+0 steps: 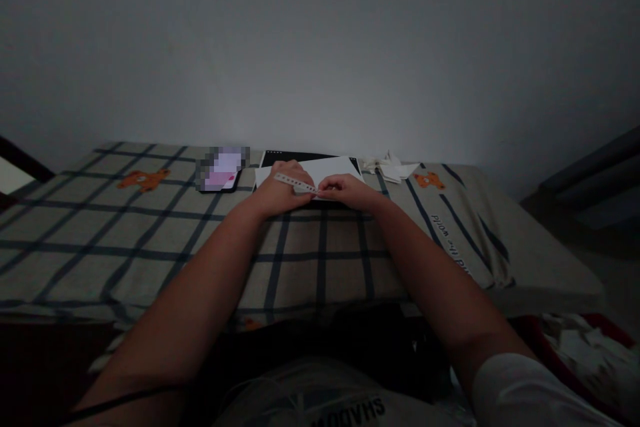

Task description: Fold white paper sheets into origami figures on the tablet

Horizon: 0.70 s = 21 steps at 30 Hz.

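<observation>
Both hands' grip pinches a paper strip [295, 182] over the checked bedsheet [150, 233].

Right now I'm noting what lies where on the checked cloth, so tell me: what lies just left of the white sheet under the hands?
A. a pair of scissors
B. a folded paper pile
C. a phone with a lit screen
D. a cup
C: the phone with its lit screen lies on the checked cloth just left of the white sheet.

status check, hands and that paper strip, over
Left hand and right hand both pinching the white strip, over white paper. Phone left, folded paper scraps right, both apart.
</observation>
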Motion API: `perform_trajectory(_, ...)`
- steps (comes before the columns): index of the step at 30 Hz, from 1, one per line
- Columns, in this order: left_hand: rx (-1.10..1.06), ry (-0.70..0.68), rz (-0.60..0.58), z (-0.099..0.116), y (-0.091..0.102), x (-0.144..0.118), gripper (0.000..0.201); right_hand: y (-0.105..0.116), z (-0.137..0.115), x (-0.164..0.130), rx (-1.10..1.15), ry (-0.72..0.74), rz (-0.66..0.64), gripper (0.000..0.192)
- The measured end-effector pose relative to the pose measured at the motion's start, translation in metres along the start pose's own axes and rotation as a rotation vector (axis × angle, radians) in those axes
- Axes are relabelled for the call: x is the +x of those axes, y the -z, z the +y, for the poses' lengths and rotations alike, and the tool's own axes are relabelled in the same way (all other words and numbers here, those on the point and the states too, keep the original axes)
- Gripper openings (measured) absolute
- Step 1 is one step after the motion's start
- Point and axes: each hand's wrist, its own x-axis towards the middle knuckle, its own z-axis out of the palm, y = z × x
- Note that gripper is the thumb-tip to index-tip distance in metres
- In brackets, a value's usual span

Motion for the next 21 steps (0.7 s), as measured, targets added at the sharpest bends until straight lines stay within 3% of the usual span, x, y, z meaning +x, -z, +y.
perform_trajectory(15,0.044,-0.023,0.067,0.000,-0.001,-0.001,0.027,0.000,0.001,0.001,0.002,-0.027,0.060,0.032)
perform_trajectory(21,0.021,-0.064,0.012,0.000,0.000,0.001,0.028,0.001,-0.009,-0.003,-0.050,-0.035,0.012,0.028)
